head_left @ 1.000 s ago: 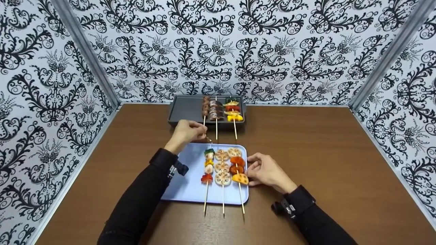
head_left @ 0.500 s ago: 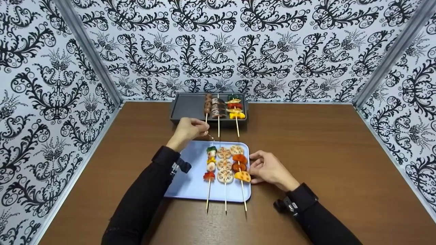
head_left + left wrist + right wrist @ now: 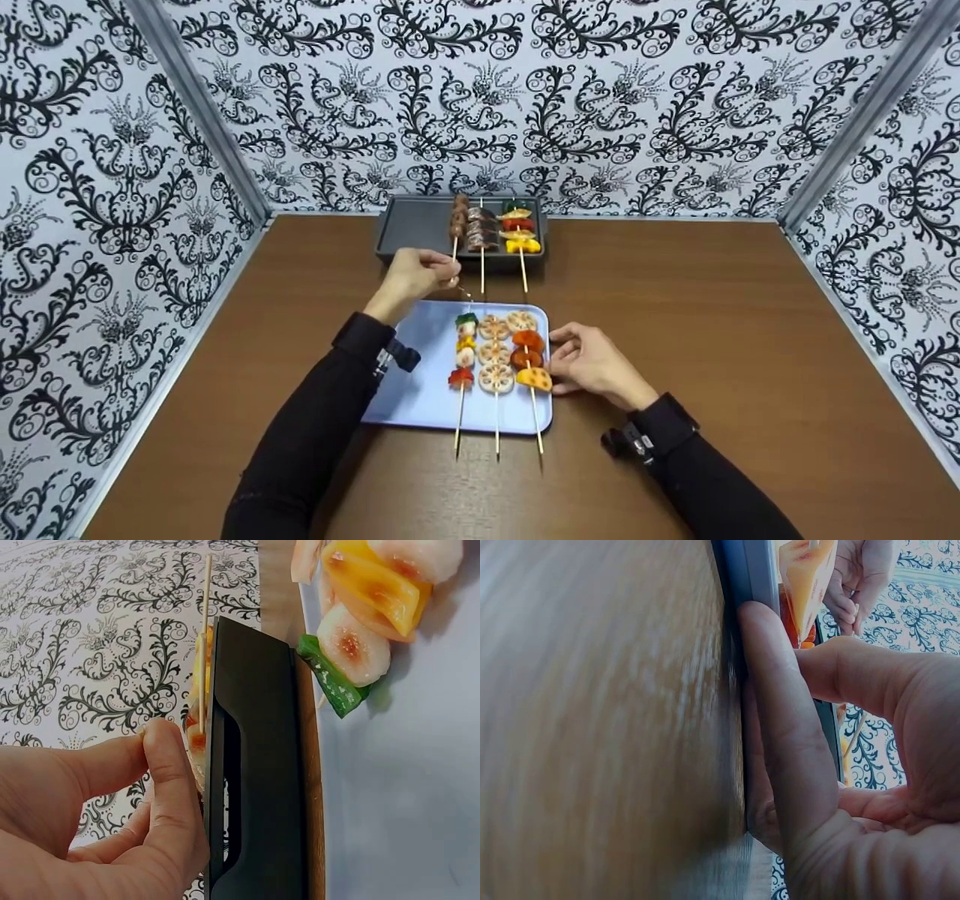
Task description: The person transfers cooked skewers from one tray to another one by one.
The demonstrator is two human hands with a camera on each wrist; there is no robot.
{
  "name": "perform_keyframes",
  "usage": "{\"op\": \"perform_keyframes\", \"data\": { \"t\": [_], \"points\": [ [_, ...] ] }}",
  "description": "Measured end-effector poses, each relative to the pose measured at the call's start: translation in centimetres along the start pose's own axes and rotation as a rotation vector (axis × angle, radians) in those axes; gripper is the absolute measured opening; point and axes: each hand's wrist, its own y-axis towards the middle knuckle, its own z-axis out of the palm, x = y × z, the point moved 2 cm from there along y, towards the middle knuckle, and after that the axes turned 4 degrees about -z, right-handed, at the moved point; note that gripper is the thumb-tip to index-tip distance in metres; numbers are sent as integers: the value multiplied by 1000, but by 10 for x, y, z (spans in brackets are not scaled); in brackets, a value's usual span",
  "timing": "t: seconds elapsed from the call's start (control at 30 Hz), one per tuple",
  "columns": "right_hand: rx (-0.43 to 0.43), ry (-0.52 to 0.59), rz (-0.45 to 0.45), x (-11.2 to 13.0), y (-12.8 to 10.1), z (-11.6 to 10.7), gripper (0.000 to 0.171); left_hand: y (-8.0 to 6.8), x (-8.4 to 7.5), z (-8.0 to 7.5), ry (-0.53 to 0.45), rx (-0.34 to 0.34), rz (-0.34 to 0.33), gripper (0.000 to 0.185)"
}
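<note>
My left hand (image 3: 424, 276) pinches the stick of a brown meatball skewer (image 3: 458, 217) between thumb and fingertips; its meatballs rest on a dark grill plate (image 3: 416, 225). In the left wrist view the pinching fingertips (image 3: 154, 736) hide most of that stick end. My right hand (image 3: 592, 365) holds the right edge of a pale blue tray (image 3: 420, 390), fingers bent and thumb at the rim. On the tray lie a mixed vegetable skewer (image 3: 466, 349), a lotus root skewer (image 3: 495, 352) and an orange vegetable skewer (image 3: 529, 360), their sticks jutting over the front edge.
Beside the meatballs on the grill plate lie a dark, silvery-skinned skewer (image 3: 482, 229) and a colourful vegetable skewer (image 3: 517, 225), sticks pointing forward. A lotus root slice (image 3: 520, 322) sits at the tray's back right. Patterned walls (image 3: 480, 97) enclose the brown table (image 3: 697, 322).
The whole scene has shifted slightly within the head view. Both hands keep their places, the left at the meatball skewer's stick and the right at the tray's edge.
</note>
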Motion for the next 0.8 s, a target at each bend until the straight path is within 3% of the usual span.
{"op": "perform_keyframes", "data": {
  "t": [0.33, 0.6, 0.8],
  "points": [
    [3, -9, -12, 2, 1, 1, 52, -6, -2, -2, 40, -3, 23, 20],
    [-5, -14, -6, 0, 0, 2, 54, -14, 0, -5, -51, 5, 20, 22],
    [-18, -9, 15, 0, -1, 1, 54, -22, 1, -8, -1, -1, 56, 21]
  ]
}}
